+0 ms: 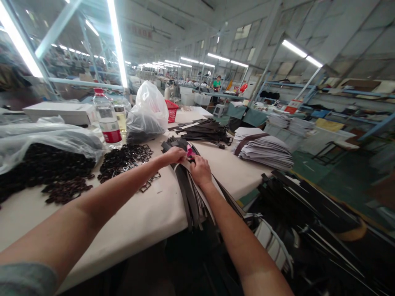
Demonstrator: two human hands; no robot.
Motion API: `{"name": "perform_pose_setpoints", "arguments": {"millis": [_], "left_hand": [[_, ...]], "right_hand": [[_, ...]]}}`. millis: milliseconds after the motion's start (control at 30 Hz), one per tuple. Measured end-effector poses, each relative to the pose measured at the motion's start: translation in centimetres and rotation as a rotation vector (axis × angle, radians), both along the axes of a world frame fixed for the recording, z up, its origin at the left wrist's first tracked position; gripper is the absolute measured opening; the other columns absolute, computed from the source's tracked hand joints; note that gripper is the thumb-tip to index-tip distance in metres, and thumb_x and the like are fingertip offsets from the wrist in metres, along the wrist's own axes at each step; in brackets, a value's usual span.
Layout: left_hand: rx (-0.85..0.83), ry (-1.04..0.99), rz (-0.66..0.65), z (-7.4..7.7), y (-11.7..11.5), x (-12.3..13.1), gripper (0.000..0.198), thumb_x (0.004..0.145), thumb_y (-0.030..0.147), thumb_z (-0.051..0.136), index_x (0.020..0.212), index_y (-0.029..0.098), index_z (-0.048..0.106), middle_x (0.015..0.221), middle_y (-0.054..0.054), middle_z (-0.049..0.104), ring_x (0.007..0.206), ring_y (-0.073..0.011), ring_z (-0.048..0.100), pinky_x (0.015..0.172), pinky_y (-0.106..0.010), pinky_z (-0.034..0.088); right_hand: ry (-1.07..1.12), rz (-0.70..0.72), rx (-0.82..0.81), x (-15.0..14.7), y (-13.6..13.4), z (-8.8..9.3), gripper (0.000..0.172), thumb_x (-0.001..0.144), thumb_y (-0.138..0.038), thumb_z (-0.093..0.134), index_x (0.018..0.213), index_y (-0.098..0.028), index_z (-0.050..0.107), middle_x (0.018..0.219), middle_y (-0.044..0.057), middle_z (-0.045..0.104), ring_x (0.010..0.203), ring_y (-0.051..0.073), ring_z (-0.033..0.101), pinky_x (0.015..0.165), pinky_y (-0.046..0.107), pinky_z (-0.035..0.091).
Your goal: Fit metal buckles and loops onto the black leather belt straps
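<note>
A bundle of dark straps (pixel 188 193) lies across the white table (pixel 148 218) and hangs over its near edge. My left hand (pixel 175 156) is closed on the far end of the bundle. Just to its right, my right hand (pixel 200 169) rests on the straps with its fingers curled. A small pink object (pixel 189 151) shows between the two hands; which hand holds it I cannot tell. Loose metal buckles (pixel 126 158) lie just left of my left hand.
A clear bag of dark buckles (pixel 46 156) is at the left, a water bottle (pixel 107 119) and a knotted plastic bag (pixel 148 111) behind. More straps (pixel 203 131), a stack of grey sheets (pixel 262 148) and a red basket (pixel 172 111) lie beyond. Straps pile on the floor (pixel 308 230) at the right.
</note>
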State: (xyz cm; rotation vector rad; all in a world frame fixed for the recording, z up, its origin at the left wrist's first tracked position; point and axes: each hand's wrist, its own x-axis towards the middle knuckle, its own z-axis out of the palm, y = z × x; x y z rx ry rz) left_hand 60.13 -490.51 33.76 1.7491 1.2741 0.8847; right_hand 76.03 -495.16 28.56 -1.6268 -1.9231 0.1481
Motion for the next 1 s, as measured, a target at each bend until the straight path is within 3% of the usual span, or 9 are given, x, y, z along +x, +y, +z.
{"name": "perform_pose_setpoints", "arguments": {"millis": [100, 233, 333, 467, 600, 700, 833, 933, 1000], "left_hand": [[-0.156, -0.281, 0.042, 1.5, 0.4, 1.1, 0.022, 0.074, 0.029, 0.057, 0.055, 0.019, 0.050, 0.054, -0.002, 0.053, 0.050, -0.0124, 0.052, 0.048, -0.021, 0.043], [-0.298, -0.614, 0.134, 5.3, 1.5, 1.1, 0.024, 0.079, 0.018, 0.047, 0.056, 0.019, 0.039, 0.052, 0.001, 0.046, 0.042, -0.0047, 0.041, 0.041, -0.012, 0.033], [-0.365, -0.767, 0.188, 6.6, 1.4, 0.1, 0.024, 0.080, 0.014, 0.048, 0.057, 0.017, 0.041, 0.051, 0.001, 0.047, 0.041, -0.0039, 0.043, 0.040, -0.011, 0.034], [-0.371, -0.873, 0.234, 6.0, -0.1, -2.0, 0.018, 0.078, 0.013, 0.052, 0.061, 0.016, 0.047, 0.052, 0.001, 0.052, 0.044, -0.0048, 0.048, 0.043, -0.011, 0.041], [-0.333, -0.841, 0.241, 5.3, -1.5, -3.3, 0.016, 0.078, 0.014, 0.055, 0.063, 0.015, 0.053, 0.056, -0.001, 0.059, 0.048, -0.0064, 0.054, 0.048, -0.014, 0.045], [-0.274, -0.731, 0.193, 5.2, -2.2, -2.8, 0.014, 0.079, 0.018, 0.060, 0.066, 0.013, 0.061, 0.063, -0.005, 0.066, 0.054, -0.0098, 0.060, 0.053, -0.017, 0.047], [-0.177, -0.556, 0.138, 5.1, -2.5, -1.7, 0.019, 0.081, 0.025, 0.064, 0.069, 0.011, 0.068, 0.073, -0.010, 0.073, 0.063, -0.0135, 0.065, 0.064, -0.022, 0.052], [-0.088, -0.456, 0.194, 4.3, -3.1, -1.6, 0.023, 0.087, 0.031, 0.061, 0.089, 0.013, 0.074, 0.102, -0.012, 0.076, 0.091, -0.0203, 0.071, 0.086, -0.031, 0.055], [-0.020, -0.396, 0.310, 3.0, -4.2, -1.7, 0.035, 0.088, 0.029, 0.062, 0.119, 0.016, 0.070, 0.137, -0.013, 0.065, 0.127, -0.0258, 0.060, 0.111, -0.038, 0.045]], "right_hand": [[-0.009, -0.018, -0.003, 0.1, -0.1, -0.1, 0.044, 0.097, -0.025, 0.038, 0.132, -0.014, 0.062, 0.141, 0.013, 0.061, 0.125, 0.029, 0.052, 0.113, 0.040, 0.039], [-0.021, -0.040, -0.014, 0.2, -0.1, -0.3, 0.048, 0.099, -0.026, 0.037, 0.139, -0.010, 0.057, 0.146, 0.015, 0.057, 0.130, 0.031, 0.050, 0.115, 0.042, 0.038], [-0.013, -0.062, -0.019, 0.3, 0.0, -0.5, 0.047, 0.099, -0.027, 0.038, 0.138, -0.009, 0.057, 0.146, 0.017, 0.057, 0.130, 0.031, 0.050, 0.114, 0.043, 0.038], [0.015, -0.088, -0.024, 0.6, 0.0, -0.4, 0.040, 0.099, -0.032, 0.043, 0.130, -0.014, 0.060, 0.135, 0.014, 0.062, 0.124, 0.028, 0.054, 0.112, 0.039, 0.041], [0.005, -0.103, -0.058, 1.1, 0.6, 0.5, 0.031, 0.098, -0.039, 0.050, 0.119, -0.022, 0.066, 0.124, 0.010, 0.066, 0.117, 0.025, 0.058, 0.105, 0.036, 0.046], [-0.036, -0.107, -0.068, 0.4, 1.4, 1.8, 0.028, 0.095, -0.043, 0.057, 0.106, -0.020, 0.070, 0.116, 0.014, 0.067, 0.112, 0.029, 0.059, 0.100, 0.041, 0.048], [-0.085, -0.034, -0.045, -1.4, 2.5, 3.1, 0.016, 0.093, -0.029, 0.058, 0.094, -0.021, 0.072, 0.116, 0.013, 0.068, 0.114, 0.028, 0.058, 0.099, 0.038, 0.046], [-0.040, -0.069, -0.051, -1.4, 3.5, 3.6, 0.025, 0.095, -0.026, 0.048, 0.100, -0.021, 0.072, 0.116, 0.012, 0.071, 0.112, 0.026, 0.061, 0.097, 0.035, 0.047], [0.031, -0.160, -0.066, -0.4, 4.3, 3.8, 0.036, 0.097, -0.027, 0.037, 0.110, -0.018, 0.070, 0.118, 0.015, 0.071, 0.110, 0.027, 0.064, 0.094, 0.036, 0.049]]}}
